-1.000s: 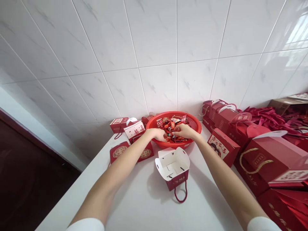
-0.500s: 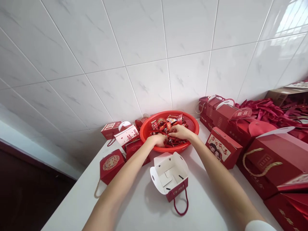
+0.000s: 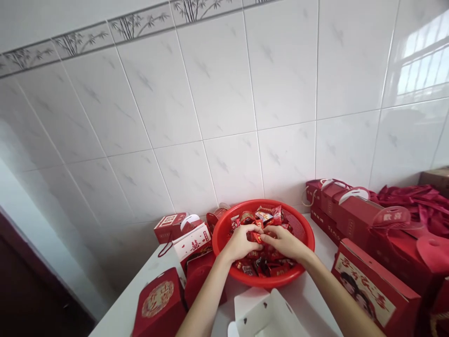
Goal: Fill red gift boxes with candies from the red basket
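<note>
Red basket [image 3: 309,238] of sweets [image 3: 278,270] by a wall [image 3: 287,93].
Over the basket, the left hand [image 3: 242,243] pinches one red sweet [image 3: 257,238]; the right hand [image 3: 285,242] bends its fingers beside it, grip hard to tell.

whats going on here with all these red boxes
A person's left hand and right hand meet around a small red packet, over a red basket of wrapped packets; which hand grips it is hard to tell. An open box, white inside, is nearer the person, partly out of view. Red boxes sit on both sides.
</note>
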The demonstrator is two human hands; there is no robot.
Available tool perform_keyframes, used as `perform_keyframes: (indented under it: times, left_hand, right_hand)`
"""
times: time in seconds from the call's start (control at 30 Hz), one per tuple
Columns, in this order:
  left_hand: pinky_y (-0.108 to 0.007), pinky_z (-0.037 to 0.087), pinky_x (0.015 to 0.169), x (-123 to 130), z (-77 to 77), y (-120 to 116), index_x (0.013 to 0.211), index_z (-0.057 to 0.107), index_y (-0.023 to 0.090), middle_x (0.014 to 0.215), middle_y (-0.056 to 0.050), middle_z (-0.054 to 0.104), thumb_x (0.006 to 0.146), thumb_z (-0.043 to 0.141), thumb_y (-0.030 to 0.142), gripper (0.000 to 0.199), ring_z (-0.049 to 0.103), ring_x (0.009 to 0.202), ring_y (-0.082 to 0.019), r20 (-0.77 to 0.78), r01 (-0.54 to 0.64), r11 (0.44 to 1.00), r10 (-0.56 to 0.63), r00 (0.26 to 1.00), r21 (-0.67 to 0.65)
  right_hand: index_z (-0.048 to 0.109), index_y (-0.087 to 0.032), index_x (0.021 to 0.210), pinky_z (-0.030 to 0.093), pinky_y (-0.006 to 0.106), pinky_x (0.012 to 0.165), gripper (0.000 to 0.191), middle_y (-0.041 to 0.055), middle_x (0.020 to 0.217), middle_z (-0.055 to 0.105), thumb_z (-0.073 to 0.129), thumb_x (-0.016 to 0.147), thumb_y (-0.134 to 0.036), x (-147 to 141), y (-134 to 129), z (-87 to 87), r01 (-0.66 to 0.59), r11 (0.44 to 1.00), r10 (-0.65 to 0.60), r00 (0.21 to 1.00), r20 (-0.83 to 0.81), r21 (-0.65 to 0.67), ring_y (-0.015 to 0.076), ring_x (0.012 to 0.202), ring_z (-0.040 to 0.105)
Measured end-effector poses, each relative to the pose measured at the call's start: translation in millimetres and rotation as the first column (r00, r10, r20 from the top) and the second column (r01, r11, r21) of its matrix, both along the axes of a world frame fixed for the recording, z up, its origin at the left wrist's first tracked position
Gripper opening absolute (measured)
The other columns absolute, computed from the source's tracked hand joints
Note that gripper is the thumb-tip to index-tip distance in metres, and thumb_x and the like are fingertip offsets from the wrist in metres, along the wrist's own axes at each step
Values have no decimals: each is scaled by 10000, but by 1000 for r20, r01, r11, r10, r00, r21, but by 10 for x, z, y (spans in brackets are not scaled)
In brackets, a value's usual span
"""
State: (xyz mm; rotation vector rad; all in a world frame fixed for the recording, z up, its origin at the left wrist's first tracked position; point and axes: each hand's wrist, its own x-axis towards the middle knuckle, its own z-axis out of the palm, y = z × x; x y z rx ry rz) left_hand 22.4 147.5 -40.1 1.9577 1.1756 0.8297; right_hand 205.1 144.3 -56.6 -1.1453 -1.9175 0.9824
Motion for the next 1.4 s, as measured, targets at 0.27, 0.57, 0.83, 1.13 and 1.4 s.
perform_keyframes:
  times: [0.27,0.57,0.83,1.13,1.4]
  left_hand:
    - [-380,472,1051,-13,-70,28,1269,659,186,1318,-95,655,655,685,28,634,610,1212,-274,30,114,992,-116,993,45]
    - [-328,469,1044,72,41,-58,1178,707,173,1256,-83,695,745,595,52,464,636,1177,-250,-291,38,992,-2,957,119]
    - [-313,510,789,179,-26,-37,1123,705,195,1109,-94,730,658,749,220,468,680,969,-296,-603,348,928,-353,715,-131]
    - [-350,506,729,428,-12,-36,977,711,189,846,-98,716,598,757,184,382,678,827,-330,-724,260,953,-289,626,-156]
    - [-362,509,753,553,8,-90,1149,682,186,1014,-152,719,590,730,121,565,672,889,-344,-800,195,969,-238,551,-154]
  right_hand:
    - [680,-134,925,441,264,566,236,20,689,644,633,736,-268,22,19,12,53,994,-74,972,-222,-96,158,583,590]
    - [691,-159,887,468,288,648,207,51,786,695,599,755,-288,104,71,2,437,898,-426,891,-158,41,197,730,637]
    - [627,-159,1043,538,311,726,272,110,1091,693,615,782,-236,93,40,47,421,906,-418,883,-214,-34,202,855,677]
    - [614,-147,902,519,265,583,132,81,958,688,606,771,-139,70,6,88,326,939,-344,906,-248,-113,115,562,620]
    - [622,-151,822,478,211,506,93,30,771,675,619,731,-163,85,-38,80,289,947,-319,901,-295,-142,98,516,596]
